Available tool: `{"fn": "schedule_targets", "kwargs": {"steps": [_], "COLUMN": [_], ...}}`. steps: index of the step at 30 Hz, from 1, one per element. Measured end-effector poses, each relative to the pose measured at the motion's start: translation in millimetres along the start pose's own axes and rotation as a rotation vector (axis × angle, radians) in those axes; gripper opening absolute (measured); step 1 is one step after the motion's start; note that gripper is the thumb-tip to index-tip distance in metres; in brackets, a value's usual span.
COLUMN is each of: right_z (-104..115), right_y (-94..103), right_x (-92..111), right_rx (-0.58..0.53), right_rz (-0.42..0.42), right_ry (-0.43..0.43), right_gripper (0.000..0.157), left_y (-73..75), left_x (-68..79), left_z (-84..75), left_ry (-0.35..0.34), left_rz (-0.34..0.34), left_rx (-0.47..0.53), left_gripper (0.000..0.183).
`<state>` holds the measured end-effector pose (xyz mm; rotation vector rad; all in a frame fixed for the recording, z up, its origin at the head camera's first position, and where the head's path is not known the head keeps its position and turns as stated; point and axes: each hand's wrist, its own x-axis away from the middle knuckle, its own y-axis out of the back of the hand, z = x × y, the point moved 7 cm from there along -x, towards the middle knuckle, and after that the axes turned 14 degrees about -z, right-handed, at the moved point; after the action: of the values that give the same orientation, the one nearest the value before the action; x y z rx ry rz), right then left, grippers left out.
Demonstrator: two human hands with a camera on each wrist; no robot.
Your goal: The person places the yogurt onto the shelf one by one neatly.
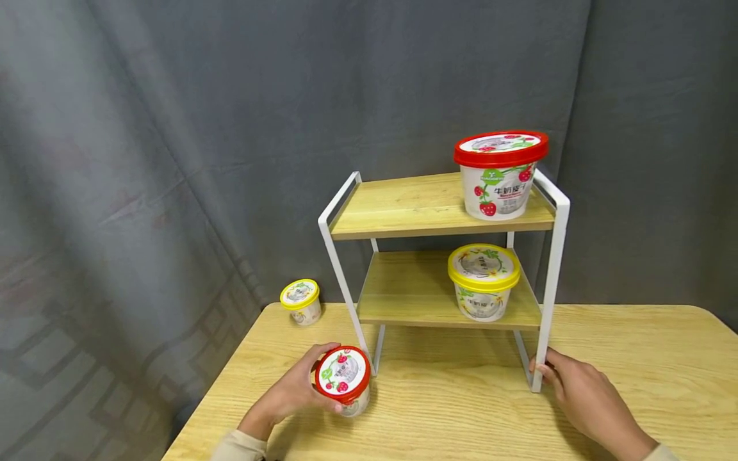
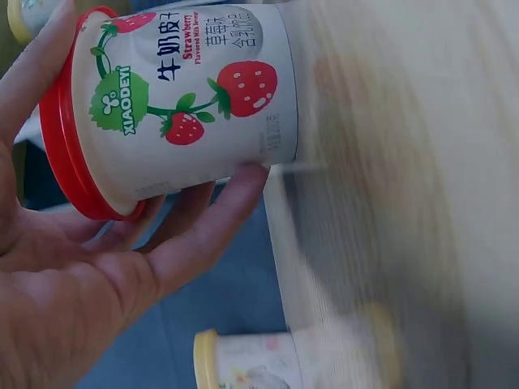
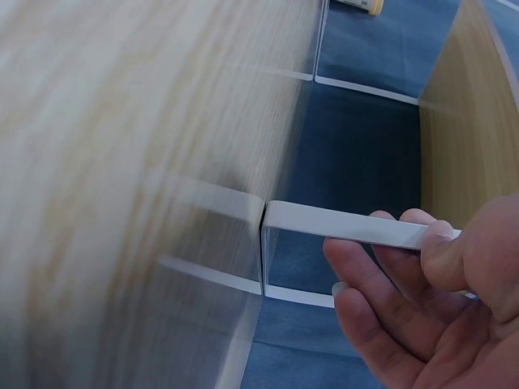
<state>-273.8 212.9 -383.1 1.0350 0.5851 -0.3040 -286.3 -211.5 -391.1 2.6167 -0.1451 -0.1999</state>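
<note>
"XIAODEYI", "Strawberry", on held red-lidded tub (image 2: 174,101)

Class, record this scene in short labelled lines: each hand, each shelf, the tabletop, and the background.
Left hand: grips a red-lidded strawberry tub
Right hand: holds the right front leg of a white-framed rack, near its bottom
Upper shelf: another red-lidded tub, at the right end
Lower shelf: a yellow-lidded tub, towards the right
Tabletop: a second yellow-lidded tub, at the far left
Background: grey curtain
</note>
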Motion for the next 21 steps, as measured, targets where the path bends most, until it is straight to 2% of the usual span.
{"fn": "schedule_targets", "kwargs": {"steps": [3, 6, 12, 15, 18, 21], "right_z": [-0.5, -0.3, 0.3, -0.7, -1.1, 0.7], "right_y": [-0.9, -1.2, 4.6, 3.4, 1.4, 3.1], "right_x": [0.1, -0.1, -3.3, -0.8, 2.5, 1.9], "right_rx": [-0.003, -0.007, -0.001, -0.004, -0.004, 0.001], "right_rz": [0.008, 0.015, -0.025, -0.003, 0.019, -0.016], "right_ry": [-0.005, -0.013, 0.011, -0.006, -0.023, -0.005], "right_gripper": [0.010, 0.011, 0.008, 0.007, 0.007, 0.007], "left_y": [-9.2, -19.3, -44.0, -54.7, -62.9, -67.5], "left_x": [3.3, 5.4, 6.7, 9.2, 11.9, 11.0], "left_z": [-5.8, -10.0, -22.2, -29.1, -35.5, -40.9], "left_ry": [-0.037, -0.028, -0.013, -0.060, -0.104, -0.132], "left_rz": [0.015, 0.012, 0.005, -0.042, -0.080, -0.054], "left_rx": [0.001, 0.010, 0.145, 0.090, -0.039, -0.107], "left_gripper": [0.100, 0.100, 0.100, 0.103, 0.107, 0.113]}}
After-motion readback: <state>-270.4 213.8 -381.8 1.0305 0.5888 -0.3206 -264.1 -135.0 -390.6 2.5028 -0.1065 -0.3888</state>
